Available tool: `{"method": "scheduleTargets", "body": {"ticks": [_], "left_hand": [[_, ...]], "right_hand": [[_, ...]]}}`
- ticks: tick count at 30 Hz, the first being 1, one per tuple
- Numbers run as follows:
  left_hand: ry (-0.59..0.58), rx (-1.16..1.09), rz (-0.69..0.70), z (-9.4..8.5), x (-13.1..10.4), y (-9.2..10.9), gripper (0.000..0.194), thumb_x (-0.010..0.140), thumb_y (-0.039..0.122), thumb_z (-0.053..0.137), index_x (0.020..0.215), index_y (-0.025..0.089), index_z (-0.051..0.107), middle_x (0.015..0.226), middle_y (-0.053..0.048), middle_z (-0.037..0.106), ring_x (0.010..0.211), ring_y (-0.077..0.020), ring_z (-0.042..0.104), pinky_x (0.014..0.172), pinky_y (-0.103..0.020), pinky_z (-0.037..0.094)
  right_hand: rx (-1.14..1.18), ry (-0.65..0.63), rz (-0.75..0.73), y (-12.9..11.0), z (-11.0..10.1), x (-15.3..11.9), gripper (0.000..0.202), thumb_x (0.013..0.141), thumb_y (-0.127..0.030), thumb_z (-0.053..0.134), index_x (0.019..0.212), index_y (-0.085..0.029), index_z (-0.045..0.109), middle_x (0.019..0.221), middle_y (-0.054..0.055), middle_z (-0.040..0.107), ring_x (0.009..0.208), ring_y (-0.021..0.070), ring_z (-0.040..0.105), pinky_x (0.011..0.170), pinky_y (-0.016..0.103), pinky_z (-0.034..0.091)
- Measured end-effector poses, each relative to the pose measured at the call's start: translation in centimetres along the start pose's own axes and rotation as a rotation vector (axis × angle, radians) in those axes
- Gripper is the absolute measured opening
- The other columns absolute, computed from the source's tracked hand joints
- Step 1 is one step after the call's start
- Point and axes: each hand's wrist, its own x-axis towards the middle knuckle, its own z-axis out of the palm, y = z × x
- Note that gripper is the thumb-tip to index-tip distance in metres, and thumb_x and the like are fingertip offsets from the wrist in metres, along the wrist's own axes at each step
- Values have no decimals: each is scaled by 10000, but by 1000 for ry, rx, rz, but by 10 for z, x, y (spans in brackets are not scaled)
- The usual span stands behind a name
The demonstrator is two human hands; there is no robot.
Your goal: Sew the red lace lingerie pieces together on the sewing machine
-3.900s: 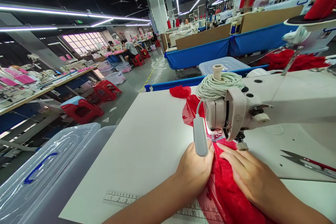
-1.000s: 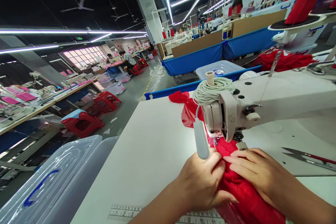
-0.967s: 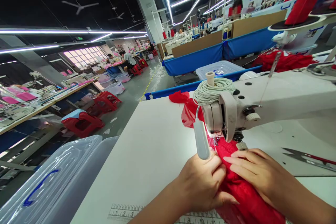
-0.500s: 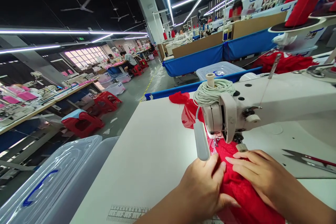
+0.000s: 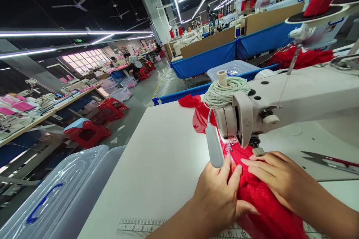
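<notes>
Red lacy fabric (image 5: 260, 201) runs from the table's front edge up under the presser foot (image 5: 230, 148) of a white sewing machine (image 5: 308, 89). My left hand (image 5: 217, 194) rests on the fabric's left side, its fingertips just short of the foot and its thumb spread away. Flat on the right side lies my right hand (image 5: 277, 179), fingers stretched toward the machine's head. More sheer red fabric (image 5: 200, 115) lies behind the needle area. A grey lamp (image 5: 214, 145) hangs above my left fingers and partly covers them.
Thread snips (image 5: 331, 162) lie right of my right hand. A ruler scale (image 5: 134, 227) runs along the table's front. Coiled pale cord (image 5: 227, 91) sits on the machine head. A lidded clear bin (image 5: 64, 190) stands left of the table (image 5: 157, 157); red stools (image 5: 86, 132) stand beyond.
My left fingertips are slightly nearer the presser foot. My right hand has hardly moved on the fabric. The whole view has shifted a little.
</notes>
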Motion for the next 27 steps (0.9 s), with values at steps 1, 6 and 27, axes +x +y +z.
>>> {"method": "scheduleTargets", "body": {"ticks": [1,6,27], "left_hand": [[6,6,3,1,0,0,872,903,748,147,1148,94,669,1153,-191,672,961,-288,648,716,-381,560],[-19,23,15,1,2,-5,847,929,715,136,1160,91,659,1185,-203,658,1046,-296,627,783,-398,544],[-213,-130,125,-9,9,-16,609,1001,606,202,924,143,590,783,-55,570,643,-159,574,505,-259,487]], "right_hand": [[-9,-1,-6,0,0,1,476,697,50,429,1040,-192,652,944,7,732,915,168,600,811,319,428],[-44,-15,-4,4,2,0,406,751,28,426,1007,-185,659,948,35,723,936,191,582,792,340,411],[-104,-10,-106,12,7,-4,398,852,-32,390,1096,-193,660,1054,36,729,988,199,581,836,363,426]]}}
